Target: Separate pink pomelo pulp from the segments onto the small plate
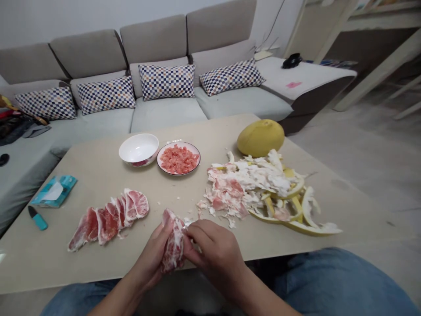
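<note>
Left hand (151, 255): fingers closed around the red, white-veined citrus segment (173, 246) above the cream worktop's (95, 175) six-o'clock edge, apparently steadying it. Right hand (215, 246): fingers pinched on its three-o'clock side, apparently for fine control.

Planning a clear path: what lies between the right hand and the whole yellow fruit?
In the head view, a heap of peel and pith lies between the right hand and yellow fruit.
</note>
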